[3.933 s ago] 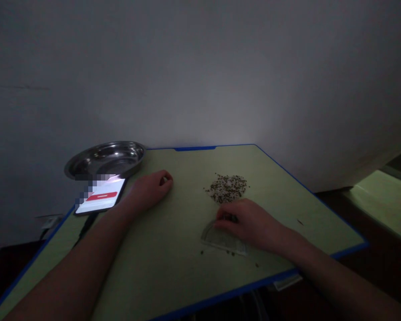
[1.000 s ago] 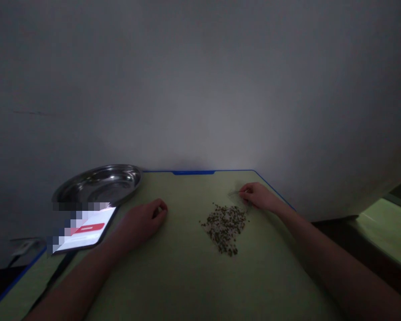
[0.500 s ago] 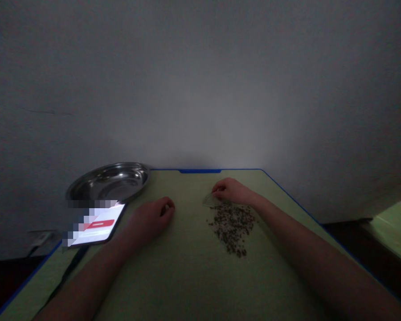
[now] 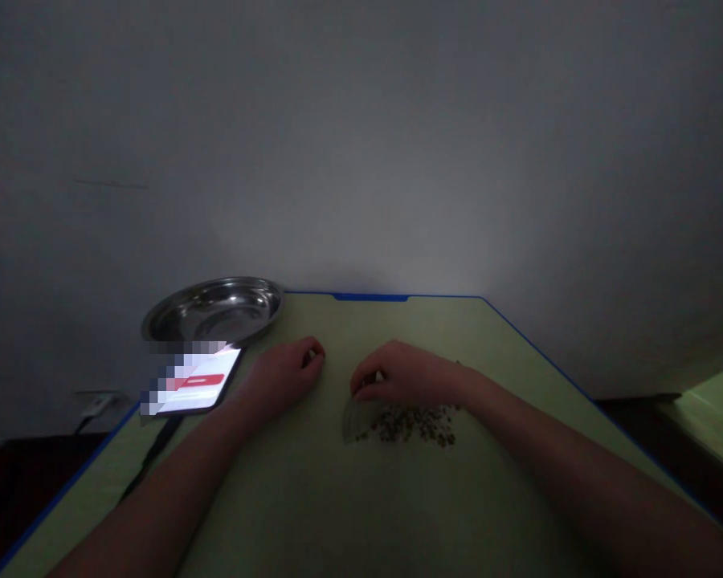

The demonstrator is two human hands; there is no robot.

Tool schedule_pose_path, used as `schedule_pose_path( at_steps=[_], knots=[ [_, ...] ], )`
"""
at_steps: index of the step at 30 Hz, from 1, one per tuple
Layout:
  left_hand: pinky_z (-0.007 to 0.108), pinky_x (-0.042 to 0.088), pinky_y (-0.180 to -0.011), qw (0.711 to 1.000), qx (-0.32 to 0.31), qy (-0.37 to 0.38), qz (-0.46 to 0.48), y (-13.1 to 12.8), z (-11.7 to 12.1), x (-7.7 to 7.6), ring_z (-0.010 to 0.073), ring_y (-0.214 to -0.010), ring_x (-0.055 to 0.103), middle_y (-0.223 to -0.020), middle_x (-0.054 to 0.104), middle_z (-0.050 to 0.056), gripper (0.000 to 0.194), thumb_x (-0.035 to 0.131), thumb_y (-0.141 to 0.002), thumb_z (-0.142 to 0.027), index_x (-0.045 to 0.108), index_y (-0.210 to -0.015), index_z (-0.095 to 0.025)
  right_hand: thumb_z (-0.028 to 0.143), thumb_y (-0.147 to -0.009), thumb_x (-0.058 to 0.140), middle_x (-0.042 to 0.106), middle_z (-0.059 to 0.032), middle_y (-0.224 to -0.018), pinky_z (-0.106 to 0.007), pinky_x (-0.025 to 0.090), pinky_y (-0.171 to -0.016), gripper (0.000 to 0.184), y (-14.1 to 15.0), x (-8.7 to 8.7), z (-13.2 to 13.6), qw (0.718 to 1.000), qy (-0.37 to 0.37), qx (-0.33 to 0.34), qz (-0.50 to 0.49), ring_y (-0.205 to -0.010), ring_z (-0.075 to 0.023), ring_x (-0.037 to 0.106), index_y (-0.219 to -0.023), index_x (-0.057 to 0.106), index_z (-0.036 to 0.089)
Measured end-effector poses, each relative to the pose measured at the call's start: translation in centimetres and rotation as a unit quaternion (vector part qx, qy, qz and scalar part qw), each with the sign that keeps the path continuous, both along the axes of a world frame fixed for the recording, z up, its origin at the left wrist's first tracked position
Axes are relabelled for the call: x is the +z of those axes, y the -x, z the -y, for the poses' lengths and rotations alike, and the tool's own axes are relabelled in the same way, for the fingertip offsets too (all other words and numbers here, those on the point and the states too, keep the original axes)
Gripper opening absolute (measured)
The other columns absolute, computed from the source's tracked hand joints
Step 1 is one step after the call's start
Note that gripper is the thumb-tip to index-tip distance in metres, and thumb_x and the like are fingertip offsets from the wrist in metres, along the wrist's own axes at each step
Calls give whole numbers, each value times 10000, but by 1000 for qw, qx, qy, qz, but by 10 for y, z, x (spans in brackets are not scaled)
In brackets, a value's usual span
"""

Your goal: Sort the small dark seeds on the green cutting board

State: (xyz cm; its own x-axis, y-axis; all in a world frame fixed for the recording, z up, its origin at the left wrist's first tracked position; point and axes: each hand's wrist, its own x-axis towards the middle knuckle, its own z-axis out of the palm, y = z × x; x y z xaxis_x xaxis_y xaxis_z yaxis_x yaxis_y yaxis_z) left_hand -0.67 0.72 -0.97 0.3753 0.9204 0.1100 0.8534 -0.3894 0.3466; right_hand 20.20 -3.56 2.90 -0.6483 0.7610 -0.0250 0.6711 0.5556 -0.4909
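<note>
My right hand point(image 4: 391, 376) is closed in a pinch on the upper edge of a clear, see-through piece point(image 4: 355, 423); I cannot tell whether it is a dish or a lid. The clear piece stands tilted on the table at the left side of a spread of small dark and pale bits, like seeds or gravel point(image 4: 418, 424). Part of the spread is hidden behind the right hand and wrist. My left hand point(image 4: 286, 369) rests on the table with its fingers curled toward the thumb, and nothing shows in the loop they form.
A shiny metal basin point(image 4: 214, 313) sits at the back left of the pale green, blue-edged table point(image 4: 313, 498). In front of it lies a phone point(image 4: 202, 381) with a lit screen, and a dark strap point(image 4: 157, 449) runs below. A grey wall stands behind.
My right hand has come toward me and to the left with the clear piece, from the far side of the bits to their left side. The left hand stays beside the phone.
</note>
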Motion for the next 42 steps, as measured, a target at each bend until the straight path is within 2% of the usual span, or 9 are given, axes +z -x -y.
schedule_pose_path(
  at_steps=[4, 13, 20, 25, 29, 36, 42],
  knots=[
    [300, 410, -645, 1000, -6, -6, -7, -1, 1, -1, 197, -745, 623, -875, 703, 61, 336, 385, -852, -383, 653, -964, -213, 232, -844, 608, 751, -25, -844, -231, 423, -664, 171, -3, 3, 18, 1000, -10, 18, -19, -709, -132, 634, -923, 756, 198],
    [298, 404, -628, 1000, -7, -3, -2, -2, 1, 0, 192, -728, 616, -850, 703, 50, 327, 417, -841, -398, 659, -969, -221, 274, -856, 597, 678, 4, -692, -228, 386, -551, 150, -31, 9, 36, 989, -34, -135, -58, -549, -94, 530, -859, 720, 188],
    [300, 407, -618, 1000, -2, -2, -11, -2, 2, 0, 185, -712, 612, -853, 704, 53, 321, 417, -845, -386, 658, -964, -211, 305, -860, 576, 672, 5, -673, -231, 398, -516, 167, -49, 3, 51, 982, -11, -177, -70, -538, -108, 549, -858, 710, 205],
    [299, 411, -628, 1000, -6, -5, -12, -1, 2, -2, 183, -717, 612, -854, 701, 55, 317, 419, -849, -387, 655, -969, -213, 298, -842, 598, 634, 20, -613, -231, 365, -471, 144, -61, 3, 59, 985, 3, -162, -53, -519, -109, 516, -774, 707, 233],
    [300, 413, -634, 1000, -6, -1, -12, -2, 2, -1, 183, -711, 606, -851, 695, 55, 320, 415, -847, -385, 655, -963, -209, 282, -833, 606, 619, 31, -612, -224, 360, -474, 128, -62, 4, 62, 989, 41, -133, -41, -531, -106, 510, -755, 692, 230],
    [303, 406, -638, 1000, -12, 1, 0, -1, 3, -1, 182, -706, 600, -844, 693, 58, 314, 414, -845, -375, 652, -958, -205, 250, -838, 602, 660, 33, -681, -212, 389, -531, 109, -43, -2, 67, 994, 34, -103, -6, -583, -97, 551, -784, 693, 226],
    [301, 403, -636, 1000, -14, -5, 0, -1, 3, -3, 185, -713, 600, -848, 693, 57, 320, 413, -848, -384, 654, -961, -206, 248, -826, 610, 647, 33, -637, -214, 366, -517, 101, -30, -10, 68, 993, 8, -120, 5, -556, -94, 552, -780, 696, 220]
  ],
)
